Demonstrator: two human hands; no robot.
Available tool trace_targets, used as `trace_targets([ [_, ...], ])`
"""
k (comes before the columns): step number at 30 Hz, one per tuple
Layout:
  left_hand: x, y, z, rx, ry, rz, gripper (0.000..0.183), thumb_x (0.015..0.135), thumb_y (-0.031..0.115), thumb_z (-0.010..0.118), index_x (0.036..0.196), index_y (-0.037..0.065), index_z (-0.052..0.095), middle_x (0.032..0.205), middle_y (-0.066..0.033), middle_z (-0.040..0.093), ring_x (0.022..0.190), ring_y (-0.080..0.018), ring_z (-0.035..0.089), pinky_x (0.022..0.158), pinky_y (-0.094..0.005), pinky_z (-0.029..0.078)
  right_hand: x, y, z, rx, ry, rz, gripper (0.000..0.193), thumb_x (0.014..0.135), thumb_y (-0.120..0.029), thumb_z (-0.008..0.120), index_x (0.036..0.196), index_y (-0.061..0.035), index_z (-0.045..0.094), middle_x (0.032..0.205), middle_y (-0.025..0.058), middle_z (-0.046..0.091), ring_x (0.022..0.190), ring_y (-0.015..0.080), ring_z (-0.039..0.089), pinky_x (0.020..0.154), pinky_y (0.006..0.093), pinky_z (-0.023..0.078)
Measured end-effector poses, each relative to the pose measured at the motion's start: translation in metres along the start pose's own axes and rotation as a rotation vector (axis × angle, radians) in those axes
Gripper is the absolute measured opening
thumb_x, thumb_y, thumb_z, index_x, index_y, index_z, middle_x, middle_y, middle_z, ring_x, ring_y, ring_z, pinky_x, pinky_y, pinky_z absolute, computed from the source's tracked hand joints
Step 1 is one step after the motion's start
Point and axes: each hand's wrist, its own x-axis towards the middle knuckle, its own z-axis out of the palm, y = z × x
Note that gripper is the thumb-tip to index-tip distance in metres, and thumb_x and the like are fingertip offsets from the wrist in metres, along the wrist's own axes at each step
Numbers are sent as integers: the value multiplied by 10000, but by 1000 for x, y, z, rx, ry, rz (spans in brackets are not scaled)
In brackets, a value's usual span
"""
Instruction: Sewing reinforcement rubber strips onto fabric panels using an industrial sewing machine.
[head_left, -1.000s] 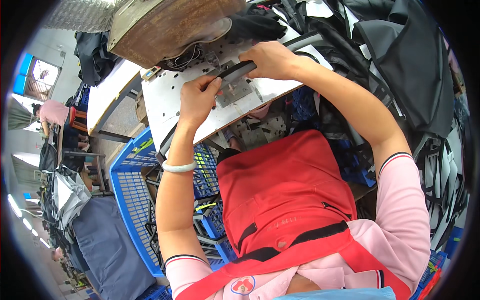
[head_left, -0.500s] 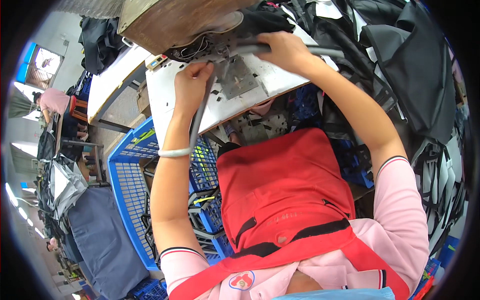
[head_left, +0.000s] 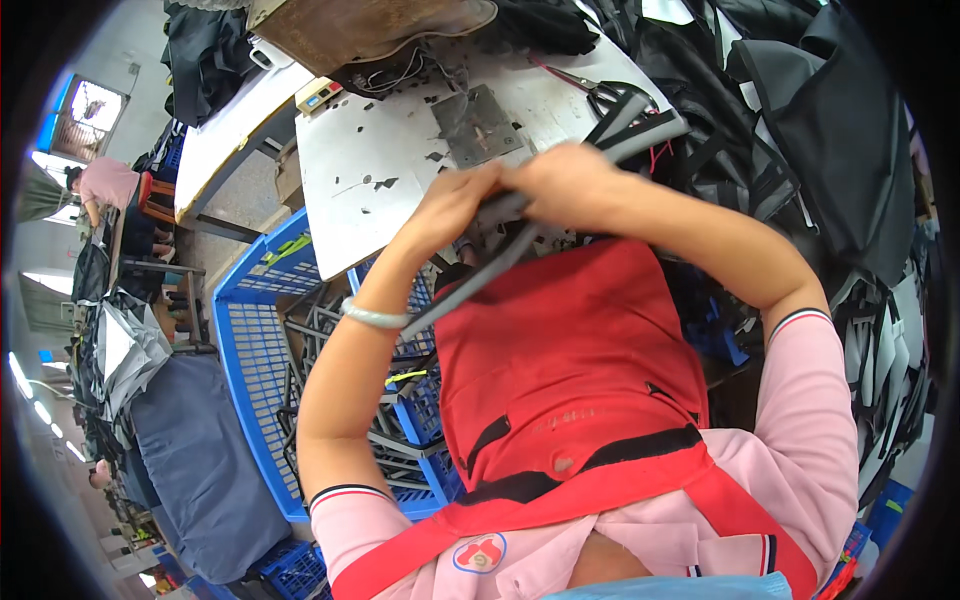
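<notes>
My left hand [head_left: 455,205] and my right hand [head_left: 572,187] meet just past the table's front edge, above my red apron. Both are closed on a dark grey strip [head_left: 475,283], whose one end slants down past my left wrist. Part of the strip is hidden by my fingers, and motion blurs it. To the right of my right hand, several grey and black strip ends [head_left: 645,135] stick out over the table. Scissors [head_left: 605,92] with dark handles lie beyond them. A metal plate [head_left: 475,125] is set in the white tabletop [head_left: 350,215].
A brown sewing machine [head_left: 360,30] stands at the back. On my left is a blue basket [head_left: 250,350] holding several dark strips. Black fabric [head_left: 820,150] is heaped on the right. Dark scraps litter the tabletop. Another person [head_left: 108,188] works far left.
Both hands have come back from the machine toward me and drawn together, bringing the strip off the metal plate. The scissors and strip ends on the right now show.
</notes>
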Motion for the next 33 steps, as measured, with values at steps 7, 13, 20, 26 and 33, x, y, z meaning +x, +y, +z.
trace_targets([
  [7,-37,17,-10,-177,-59,-18,285,881,219,688,1019,-30,681,815,-66,664,684,-118,586,617,-258,479,-11,52,-29,286,268,32,439,820,-411,695,998,-16,619,768,216,624,768,381,620,680,409,479],
  [13,-23,25,-16,209,286,228,269,861,181,670,1015,-39,682,776,-77,675,695,-120,582,642,-261,462,-9,51,-40,154,156,-13,489,763,-406,739,1058,-42,597,911,182,645,897,370,618,765,438,474],
  [20,8,33,-29,58,305,177,275,854,188,671,969,-61,695,686,-31,621,632,-81,545,577,-241,423,23,72,-38,57,281,26,414,786,-373,727,1014,-57,587,887,172,640,902,377,606,762,456,465],
  [26,24,33,-35,55,351,137,279,855,196,675,981,-52,703,688,-22,620,629,-76,546,558,-230,417,38,83,-36,43,326,22,419,774,-353,739,1034,-52,605,903,176,655,892,381,618,757,453,475],
  [33,29,38,-39,7,368,130,287,848,201,686,992,-47,707,692,-29,628,606,-71,541,529,-222,405,45,89,-42,-5,325,20,587,780,-406,723,1261,-94,593,978,208,671,938,366,640,834,420,506],
])
